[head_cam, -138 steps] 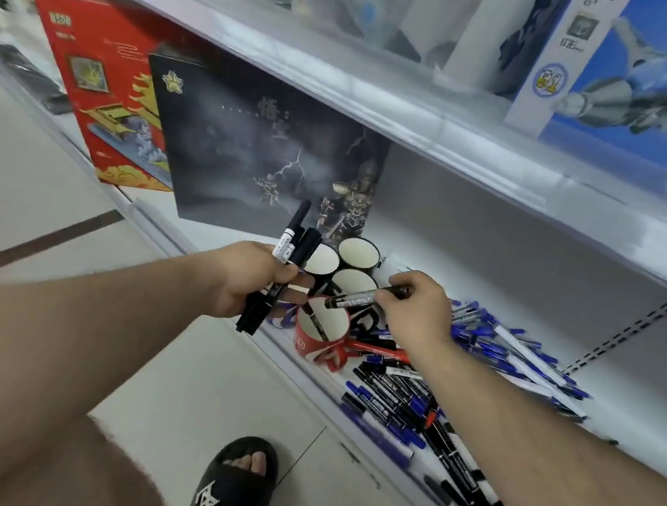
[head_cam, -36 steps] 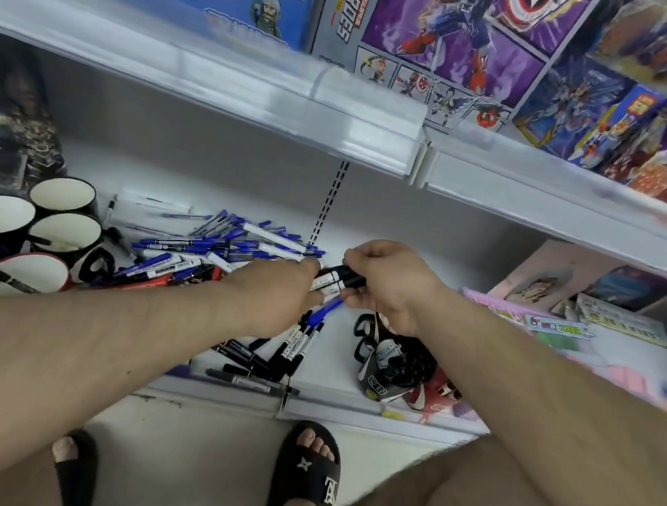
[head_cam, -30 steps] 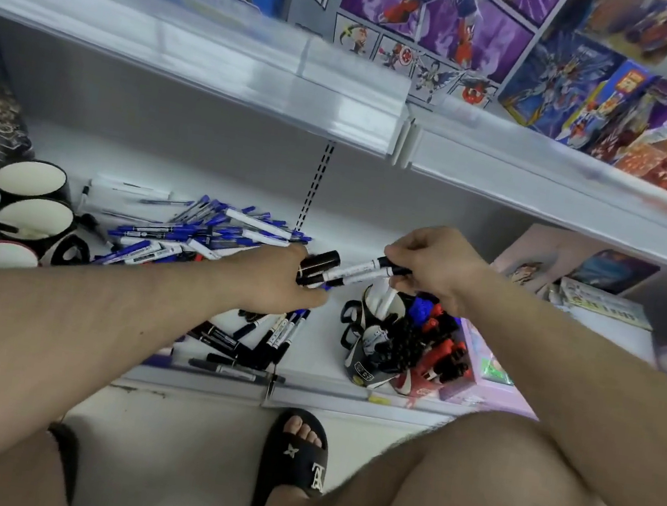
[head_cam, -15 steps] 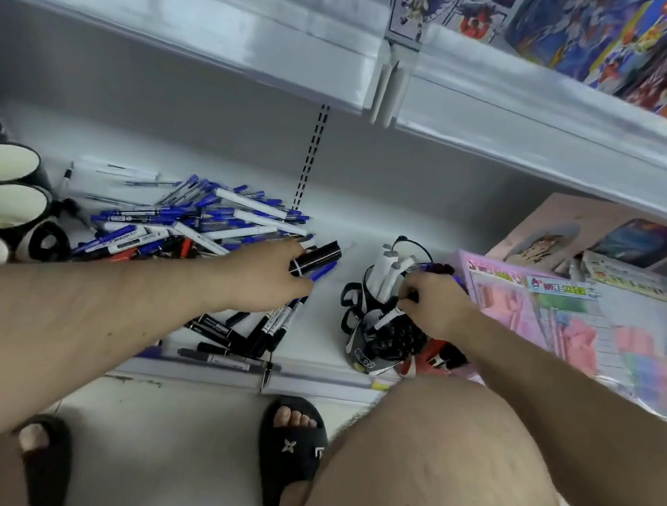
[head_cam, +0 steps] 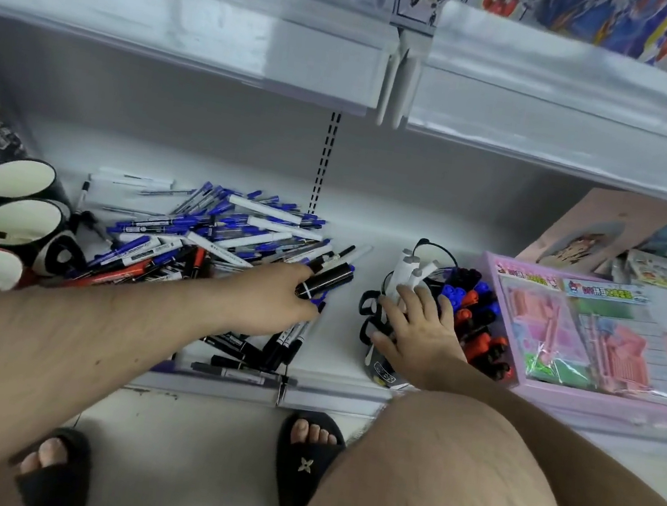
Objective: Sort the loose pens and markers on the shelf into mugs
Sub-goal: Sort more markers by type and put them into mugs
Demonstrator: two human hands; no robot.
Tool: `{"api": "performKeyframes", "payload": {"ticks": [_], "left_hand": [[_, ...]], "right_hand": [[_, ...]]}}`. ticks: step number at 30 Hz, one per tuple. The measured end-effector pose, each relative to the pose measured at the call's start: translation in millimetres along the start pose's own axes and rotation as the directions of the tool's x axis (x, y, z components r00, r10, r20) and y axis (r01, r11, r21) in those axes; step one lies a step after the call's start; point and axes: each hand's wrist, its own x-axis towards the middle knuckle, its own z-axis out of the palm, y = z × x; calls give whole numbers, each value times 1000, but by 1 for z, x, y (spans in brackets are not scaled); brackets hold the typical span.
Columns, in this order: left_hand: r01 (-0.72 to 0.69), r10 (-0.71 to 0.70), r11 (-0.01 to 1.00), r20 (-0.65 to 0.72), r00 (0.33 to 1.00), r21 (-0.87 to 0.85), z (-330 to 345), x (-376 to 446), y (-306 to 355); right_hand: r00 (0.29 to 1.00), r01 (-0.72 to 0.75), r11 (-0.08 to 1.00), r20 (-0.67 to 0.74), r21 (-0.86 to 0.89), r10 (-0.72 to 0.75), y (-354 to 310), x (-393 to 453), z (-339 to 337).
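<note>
A heap of loose blue, white, black and red pens [head_cam: 205,235] lies in the middle of the white shelf. My left hand [head_cam: 273,300] reaches over its right edge and grips a few black markers [head_cam: 328,280]. To the right stand filled mugs: a black mug [head_cam: 381,371] at the front, white markers [head_cam: 406,271] standing behind it, and red, blue and black markers [head_cam: 477,316] beside them. My right hand [head_cam: 415,333] lies on top of these mugs with straight, spread fingers and holds nothing. Several empty mugs [head_cam: 15,221] stand at the far left.
A pink toy box [head_cam: 593,345] lies just right of the filled mugs. More black markers [head_cam: 238,372] lie along the shelf's front lip. The upper shelf [head_cam: 392,68] overhangs. My bare knee [head_cam: 444,461] and sandalled feet are below the shelf edge.
My right hand took a marker from my left hand, carried it right and lowered it into the mugs, then let go and now lies flat on them. My left hand stayed with its markers.
</note>
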Motion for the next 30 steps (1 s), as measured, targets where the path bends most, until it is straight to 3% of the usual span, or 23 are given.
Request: {"api": "performKeyframes", "payload": {"ticks": [4, 7, 8, 10, 11, 12, 16, 19, 21, 25, 30], "left_hand": [[29, -23, 997, 90, 996, -75, 6, 5, 1], [-48, 46, 999, 91, 995, 16, 9, 5, 7], [-83, 79, 995, 75, 994, 57, 9, 4, 9], [-150, 147, 979, 26, 989, 140, 10, 4, 11], [-169, 172, 972, -3, 985, 166, 10, 4, 11], [-181, 189, 968, -33, 981, 173, 11, 4, 11], [-212, 226, 972, -143, 964, 105, 17, 7, 16], [-218, 229, 973, -238, 944, 72, 17, 13, 17], [-208, 223, 974, -254, 941, 86, 14, 15, 15], [-185, 218, 969, -215, 952, 163, 10, 17, 6], [-175, 207, 969, -183, 961, 176, 11, 18, 5]], "right_hand": [[990, -31, 998, 142, 53, 23, 0, 1, -14], [992, -121, 920, 73, 373, 101, -9, -6, -45], [985, -170, 802, 71, 572, 159, -13, -9, -60], [960, -251, 388, 178, 887, 215, -21, -15, -89], [960, -254, 252, 210, 934, 187, -24, -19, -100], [967, -236, 203, 208, 950, 149, -27, -22, -109], [990, -108, 190, 87, 976, 113, -36, -31, -125], [962, -5, 177, -44, 984, 271, -19, -33, -139], [893, 41, 202, -127, 979, 432, 8, -34, -146], [743, -76, 500, -285, 863, 605, 66, -40, -136], [717, -265, 690, -340, 673, 608, 97, -40, -102]]}}
